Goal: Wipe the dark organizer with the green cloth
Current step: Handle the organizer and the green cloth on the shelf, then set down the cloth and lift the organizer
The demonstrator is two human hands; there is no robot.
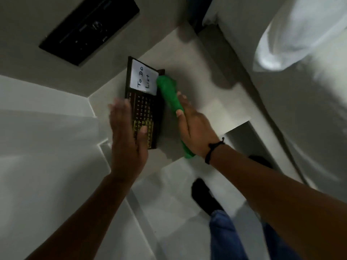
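The dark organizer (145,107) stands on a pale ledge against the wall, with a white "To Do List" card at its upper part and a calendar grid of small numbers below. My right hand (195,128) grips the green cloth (170,96), which is bunched into a long roll and pressed along the organizer's right edge. My left hand (125,139) is flat with fingers spread, its thumb on the organizer's lower left face. A black cord bracelet circles my right wrist.
A black wall panel (90,29) with sockets is mounted upper left. The pale ledge (206,76) ends in a step at the right. A white bundle (300,32) hangs upper right. Below are my black shoe (204,196) and blue trouser leg on the pale floor.
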